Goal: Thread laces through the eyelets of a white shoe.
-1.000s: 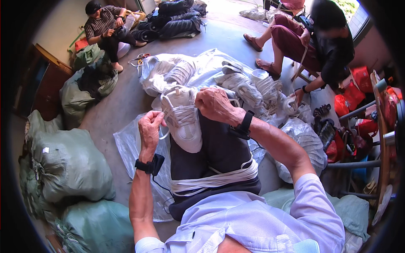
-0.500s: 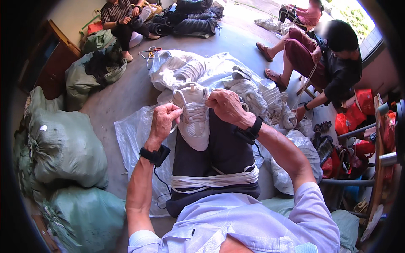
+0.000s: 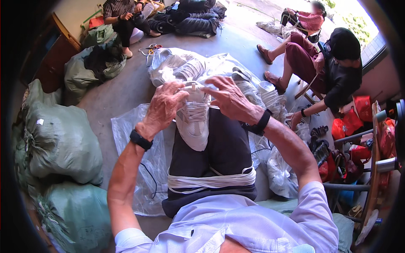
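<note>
A white lace-up sneaker [image 3: 195, 130] rests on my dark-trousered thighs, its toe pointing toward me. My left hand [image 3: 165, 104] is closed at the left side of its collar, thumb and fingers against the edge. On the other side, my right hand [image 3: 234, 100] has its thumb and fingers apart, the fingertips by the tongue. A loose lace runs out from the eyelets beneath the right fingers. More white laces [image 3: 211, 181] lie in a bundle across my upper thighs.
White sneakers and clear plastic [image 3: 181, 65] are heaped beyond my knees. Stuffed green sacks [image 3: 63, 139] stand at left. A co-worker in black [image 3: 341, 71] sits at right, near a rack [image 3: 373, 156] with red bags. Two other people sit farther back.
Both hands have moved up to the shoe's collar from beside the laces. My left hand has left its pinch and come against the shoe; the fingers of my right have spread.
</note>
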### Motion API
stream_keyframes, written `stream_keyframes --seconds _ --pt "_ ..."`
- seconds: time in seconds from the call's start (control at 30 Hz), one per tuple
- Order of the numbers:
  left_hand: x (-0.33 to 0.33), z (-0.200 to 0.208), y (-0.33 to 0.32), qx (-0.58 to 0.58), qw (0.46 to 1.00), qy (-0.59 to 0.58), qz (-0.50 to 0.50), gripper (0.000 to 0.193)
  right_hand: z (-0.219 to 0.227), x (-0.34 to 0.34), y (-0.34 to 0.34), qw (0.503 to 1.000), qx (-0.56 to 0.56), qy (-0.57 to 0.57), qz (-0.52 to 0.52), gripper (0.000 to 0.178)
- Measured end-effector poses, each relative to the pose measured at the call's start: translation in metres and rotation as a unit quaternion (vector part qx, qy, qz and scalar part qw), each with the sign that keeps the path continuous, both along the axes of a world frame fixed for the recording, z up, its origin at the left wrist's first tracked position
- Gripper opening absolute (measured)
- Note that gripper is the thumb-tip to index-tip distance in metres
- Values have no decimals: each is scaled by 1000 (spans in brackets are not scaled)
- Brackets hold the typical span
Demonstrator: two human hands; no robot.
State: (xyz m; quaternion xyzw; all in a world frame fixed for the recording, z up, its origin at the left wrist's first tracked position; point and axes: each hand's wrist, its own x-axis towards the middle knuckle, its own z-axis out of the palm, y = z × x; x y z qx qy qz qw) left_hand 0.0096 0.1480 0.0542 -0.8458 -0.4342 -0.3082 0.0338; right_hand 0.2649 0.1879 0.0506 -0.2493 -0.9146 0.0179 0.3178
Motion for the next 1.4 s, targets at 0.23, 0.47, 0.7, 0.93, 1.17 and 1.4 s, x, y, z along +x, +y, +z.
stream_keyframes --seconds 0.23,0.47,0.7,0.93,1.17,1.4 --pt "-14 17 18 -91 977 106 -159 22 1 -1 20 992 -56 -61 96 31" --pt "-1 8 22 -159 974 136 -90 17 -1 -11 22 982 -139 -115 55 18" --pt "9 -21 24 -403 882 -237 49 17 -10 -31 23 985 -94 -144 -14 11" --pt "25 -24 22 -427 790 -439 -20 22 16 -71 42 931 -330 124 -99 22" --pt "27 -33 18 -379 752 -539 31 20 14 -67 26 948 -269 156 -68 12" --pt "26 -31 17 -361 743 -562 37 21 -3 -49 4 993 -114 -33 21 8"
